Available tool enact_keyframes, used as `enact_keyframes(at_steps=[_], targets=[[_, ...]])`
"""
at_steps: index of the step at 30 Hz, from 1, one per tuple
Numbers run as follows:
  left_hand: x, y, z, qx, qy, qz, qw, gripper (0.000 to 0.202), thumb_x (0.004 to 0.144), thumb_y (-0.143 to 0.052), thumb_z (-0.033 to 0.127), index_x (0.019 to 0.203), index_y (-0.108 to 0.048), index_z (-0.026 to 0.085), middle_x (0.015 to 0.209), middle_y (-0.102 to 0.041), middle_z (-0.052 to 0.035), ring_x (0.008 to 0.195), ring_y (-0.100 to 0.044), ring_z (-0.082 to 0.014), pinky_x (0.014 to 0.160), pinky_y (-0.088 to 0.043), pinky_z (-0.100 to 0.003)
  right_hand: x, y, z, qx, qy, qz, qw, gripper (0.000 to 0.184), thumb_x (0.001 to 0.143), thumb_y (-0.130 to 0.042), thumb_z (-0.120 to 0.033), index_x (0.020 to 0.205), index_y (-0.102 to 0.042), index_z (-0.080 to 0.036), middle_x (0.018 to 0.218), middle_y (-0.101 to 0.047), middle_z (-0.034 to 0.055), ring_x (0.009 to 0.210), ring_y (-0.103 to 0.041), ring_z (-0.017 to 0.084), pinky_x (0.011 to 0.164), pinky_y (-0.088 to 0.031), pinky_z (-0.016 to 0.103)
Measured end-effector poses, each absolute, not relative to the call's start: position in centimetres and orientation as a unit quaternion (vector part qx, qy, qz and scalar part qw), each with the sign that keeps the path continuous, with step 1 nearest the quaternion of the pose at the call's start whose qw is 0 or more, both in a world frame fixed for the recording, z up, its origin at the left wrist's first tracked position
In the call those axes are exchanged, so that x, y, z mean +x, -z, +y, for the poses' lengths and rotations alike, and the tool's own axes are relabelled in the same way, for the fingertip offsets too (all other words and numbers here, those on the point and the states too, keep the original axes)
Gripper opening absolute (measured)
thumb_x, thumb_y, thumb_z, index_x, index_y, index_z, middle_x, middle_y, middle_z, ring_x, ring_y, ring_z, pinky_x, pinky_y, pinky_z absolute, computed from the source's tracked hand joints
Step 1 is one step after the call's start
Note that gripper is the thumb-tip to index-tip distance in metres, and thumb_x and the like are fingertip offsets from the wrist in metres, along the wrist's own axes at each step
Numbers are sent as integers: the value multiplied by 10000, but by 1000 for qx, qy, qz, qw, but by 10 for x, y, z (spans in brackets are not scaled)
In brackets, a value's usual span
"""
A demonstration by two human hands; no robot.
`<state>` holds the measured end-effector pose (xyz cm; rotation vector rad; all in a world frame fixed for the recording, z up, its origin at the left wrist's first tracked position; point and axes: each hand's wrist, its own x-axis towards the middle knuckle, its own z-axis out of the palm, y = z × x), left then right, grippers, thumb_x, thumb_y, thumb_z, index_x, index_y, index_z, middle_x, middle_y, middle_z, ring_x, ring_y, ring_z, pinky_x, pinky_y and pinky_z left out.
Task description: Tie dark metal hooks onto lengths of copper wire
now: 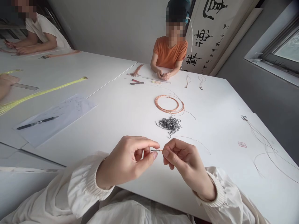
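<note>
My left hand (130, 158) and my right hand (184, 161) meet over the near edge of the white table (130, 109). Both pinch a short thin piece of copper-coloured wire (157, 150) between thumb and forefinger, one at each end. A fine wire strand (196, 141) curves away from my right hand across the table. Just beyond my hands lies a heap of small dark metal hooks (170, 123). Farther back sits a coil of copper wire (169, 104).
A person in an orange shirt (170, 51) works at the far side, with red-handled pliers (136, 82) and wire bundles nearby. At left lie paper with a pen (37, 123), yellow cords (42, 92) and a ruler. Another person sits far left. Loose wires (266, 146) lie at right.
</note>
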<state>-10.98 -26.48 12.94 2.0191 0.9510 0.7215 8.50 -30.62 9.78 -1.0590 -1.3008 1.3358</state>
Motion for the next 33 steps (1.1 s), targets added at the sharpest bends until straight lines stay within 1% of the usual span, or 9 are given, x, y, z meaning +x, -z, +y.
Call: enact_keyframes(at_steps=[3, 6, 10, 13, 16, 28, 31, 33], targets=[[-109, -127, -266, 826, -310, 338, 329, 144, 862, -631, 166, 957, -738, 164, 667, -618, 7, 524, -481, -70, 482, -382, -197, 84, -99, -306, -437, -560, -520, 475, 239, 927, -607, -339, 779, -586, -152, 649, -589, -2, 570, -503, 84, 520, -420, 202], [-107, -129, -265, 841, -311, 317, 309, 160, 904, -581, 150, 911, -740, 170, 661, -589, 13, 552, -469, -68, 513, -379, -200, 84, -99, -306, -440, -569, -514, 468, 247, 927, -604, -347, 778, -583, -151, 629, -582, -6, 542, -492, 81, 497, -410, 200], [-107, -132, -263, 831, -269, 323, 365, 216, 943, -539, 185, 828, -720, 157, 637, -547, 18, 553, -451, -71, 510, -358, -209, 84, -100, -305, -443, -583, -505, 457, 259, 925, -602, -365, 779, -576, -153, 593, -569, -16, 499, -466, 75, 474, -382, 207], [-108, -132, -261, 810, -241, 328, 421, 235, 957, -527, 225, 837, -716, 152, 657, -574, 7, 571, -478, -80, 512, -361, -215, 84, -100, -304, -442, -592, -499, 453, 258, 922, -600, -362, 770, -572, -156, 580, -573, -16, 478, -460, 73, 467, -373, 214], [-109, -131, -260, 797, -226, 333, 450, 252, 960, -523, 249, 837, -717, 145, 675, -596, -5, 574, -488, -86, 501, -353, -217, 84, -100, -304, -442, -599, -495, 449, 256, 924, -590, -361, 770, -576, -156, 582, -580, -13, 472, -462, 75, 465, -367, 217], [-110, -132, -260, 795, -217, 331, 460, 275, 965, -517, 263, 843, -726, 132, 659, -576, -13, 580, -459, -94, 503, -332, -225, 85, -99, -305, -435, -604, -498, 445, 264, 913, -606, -379, 768, -567, -161, 592, -560, -14, 499, -461, 85, 478, -376, 225], [-110, -132, -260, 799, -222, 330, 450, 268, 965, -514, 243, 848, -729, 132, 654, -564, -8, 573, -452, -90, 501, -330, -224, 85, -98, -306, -433, -600, -504, 446, 267, 914, -613, -378, 769, -565, -159, 604, -551, -15, 515, -451, 82, 488, -369, 222], [-109, -132, -261, 807, -231, 331, 431, 271, 963, -513, 225, 815, -720, 131, 640, -543, -1, 565, -443, -85, 504, -332, -223, 85, -99, -306, -431, -592, -512, 450, 266, 918, -612, -369, 764, -564, -157, 612, -547, -15, 533, -448, 82, 504, -367, 221]])
